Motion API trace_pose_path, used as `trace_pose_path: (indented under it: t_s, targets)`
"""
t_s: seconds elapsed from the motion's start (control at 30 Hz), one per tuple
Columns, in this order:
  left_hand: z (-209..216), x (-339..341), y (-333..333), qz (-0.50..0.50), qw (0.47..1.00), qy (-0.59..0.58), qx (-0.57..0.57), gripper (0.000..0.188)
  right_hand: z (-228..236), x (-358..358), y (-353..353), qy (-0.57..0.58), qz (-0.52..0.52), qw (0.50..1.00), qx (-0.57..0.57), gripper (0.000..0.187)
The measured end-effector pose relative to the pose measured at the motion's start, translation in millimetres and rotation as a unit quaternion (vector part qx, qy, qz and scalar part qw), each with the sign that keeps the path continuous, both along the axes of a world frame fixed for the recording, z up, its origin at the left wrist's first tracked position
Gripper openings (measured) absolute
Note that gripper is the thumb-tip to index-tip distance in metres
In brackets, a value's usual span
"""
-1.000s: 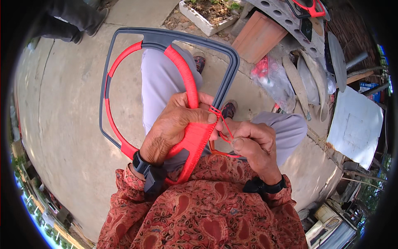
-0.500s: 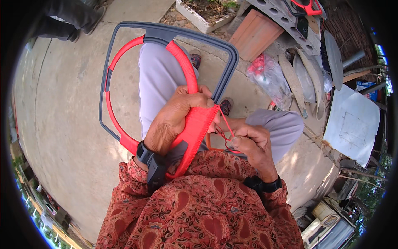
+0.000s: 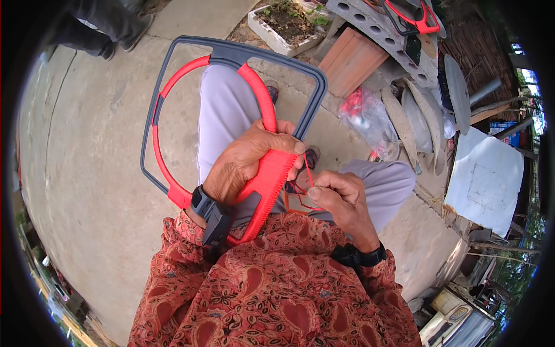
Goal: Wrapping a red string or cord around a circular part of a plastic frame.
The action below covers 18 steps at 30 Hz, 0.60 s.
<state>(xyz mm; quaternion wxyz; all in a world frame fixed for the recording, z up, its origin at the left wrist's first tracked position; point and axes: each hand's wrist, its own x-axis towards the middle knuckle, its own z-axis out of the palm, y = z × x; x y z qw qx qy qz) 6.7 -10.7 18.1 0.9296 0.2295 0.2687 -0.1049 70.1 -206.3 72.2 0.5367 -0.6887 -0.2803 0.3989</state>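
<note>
My left hand [image 3: 250,155] grips a frame [image 3: 315,92] with a dark grey, rounded-square outer rim and a red inner ring. Its fingers close round the broad red part [image 3: 270,173], whose edge shows close-set windings. From there a thin red cord [image 3: 308,168] runs to my right hand [image 3: 342,199], which pinches it between thumb and fingers. A loose loop of cord hangs just left of that hand. The frame leans over my lap and left thigh, its lower red end against my patterned shirt. My right fingertips are apart from the frame.
Another red and dark frame [image 3: 425,24] lies on a pierced concrete block [image 3: 381,32] at the far right. Nearby are a brick-coloured slab [image 3: 352,62], a clear plastic bag [image 3: 370,124] and a white sheet [image 3: 484,179]. Another person's legs [image 3: 101,29] stand at the far left.
My right hand has moved slightly left and down, closer to the frame, and the cord hangs more steeply. The frame has shifted a little; my left hand keeps its grip.
</note>
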Motion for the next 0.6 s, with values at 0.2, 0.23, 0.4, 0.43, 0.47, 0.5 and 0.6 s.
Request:
trace_pose_path:
  t_s: [0.2, 0.23, 0.4, 0.43, 0.47, 0.5, 0.6]
  targets:
    - [-3.5, 2.9, -0.1, 0.003, 1.000, -0.001, -0.013, 0.029, 7.8, -2.9, 12.0, 0.028, 0.038, 0.999, 0.018, 0.025]
    - [-1.6, 4.3, -1.4, 0.003, 1.000, 0.020, -0.003, 0.027, 8.4, 0.7, 9.8, -0.005, 0.050, 0.999, 0.004, 0.024]
    - [-4.8, -2.8, -3.3, 0.028, 1.000, 0.013, -0.004, 0.026, 29.8, 28.8, -8.8, -0.100, 0.047, 0.992, -0.063, 0.022]
    - [-6.0, -5.0, -4.1, 0.105, 0.990, -0.003, 0.090, 0.029, 34.7, 32.9, -12.9, -0.132, 0.031, 0.988, -0.071, 0.021]
    - [-6.4, -7.3, -5.7, 0.181, 0.966, -0.020, 0.182, 0.032, 39.2, 37.1, -16.8, -0.163, 0.016, 0.983, -0.080, 0.022]
    - [-6.1, -8.5, -12.1, 0.182, 0.966, -0.020, 0.182, 0.032, 42.1, 42.1, -20.3, -0.169, 0.023, 0.980, -0.105, 0.021]
    - [-1.2, -8.2, -28.9, 0.355, 0.817, -0.023, 0.454, 0.033, 49.8, 46.9, -21.3, -0.174, 0.004, 0.980, -0.093, 0.020]
